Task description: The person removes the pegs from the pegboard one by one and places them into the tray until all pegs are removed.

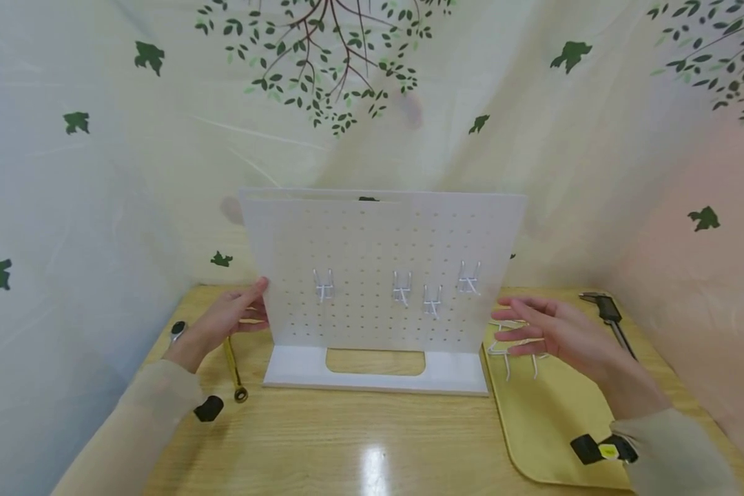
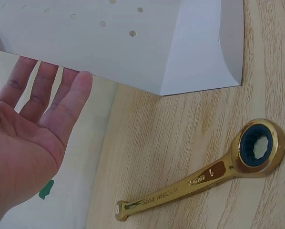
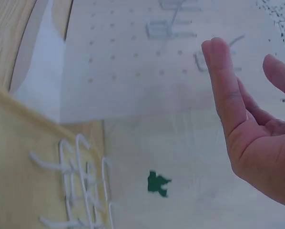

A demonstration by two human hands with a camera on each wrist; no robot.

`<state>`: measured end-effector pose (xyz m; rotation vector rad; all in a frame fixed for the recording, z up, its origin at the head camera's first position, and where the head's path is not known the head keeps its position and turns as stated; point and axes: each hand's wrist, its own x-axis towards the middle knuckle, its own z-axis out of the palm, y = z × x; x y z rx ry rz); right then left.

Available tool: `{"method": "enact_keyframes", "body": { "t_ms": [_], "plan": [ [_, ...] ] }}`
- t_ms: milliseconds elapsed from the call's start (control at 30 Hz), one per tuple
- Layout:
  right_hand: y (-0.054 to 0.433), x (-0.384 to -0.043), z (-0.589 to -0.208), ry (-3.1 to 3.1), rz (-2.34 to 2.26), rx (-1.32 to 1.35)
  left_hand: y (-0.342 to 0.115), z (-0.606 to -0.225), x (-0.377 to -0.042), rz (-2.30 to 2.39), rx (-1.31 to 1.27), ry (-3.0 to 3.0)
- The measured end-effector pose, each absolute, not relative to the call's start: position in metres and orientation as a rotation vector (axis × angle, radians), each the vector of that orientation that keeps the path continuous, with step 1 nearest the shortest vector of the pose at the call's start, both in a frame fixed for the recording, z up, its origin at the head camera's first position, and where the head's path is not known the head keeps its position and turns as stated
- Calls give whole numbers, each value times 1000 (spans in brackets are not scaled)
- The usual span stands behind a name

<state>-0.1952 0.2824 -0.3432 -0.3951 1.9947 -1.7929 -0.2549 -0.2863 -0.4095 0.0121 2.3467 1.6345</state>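
A white pegboard (image 1: 372, 275) stands upright on a white base (image 1: 285, 365) with a cut-out slot. Several wire hooks (image 1: 401, 289) are fixed on its front. My left hand (image 1: 226, 320) grips the board's left edge, the thumb at the front and some fingertips hidden behind it. My right hand (image 1: 552, 334) hovers near the right edge, fingers extended and holding nothing. Below that hand, loose white wire hooks (image 3: 83, 186) lie at the far end of a yellow tray (image 1: 552, 413). Beneath my left hand is a gold ratchet wrench (image 2: 199, 179), ring end toward me.
A caliper (image 1: 610, 313) lies at the table's right side, beyond the tray. Something small, black and silver (image 1: 178, 331) is at the left edge. Behind the wooden table (image 1: 322, 441) hangs a pale curtain (image 1: 173, 172) printed with leaves, enclosing the back and sides.
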Motion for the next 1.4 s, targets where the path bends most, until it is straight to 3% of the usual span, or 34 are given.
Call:
{"method": "enact_keyframes", "body": {
  "t_ms": [467, 1400],
  "plan": [
    [234, -213, -337, 1898, -1851, -289, -286, -408, -255, 1662, 22, 2321],
    [231, -225, -338, 1502, -2061, -248, -285, -405, -252, 1638, 14, 2343]
  ]
}}
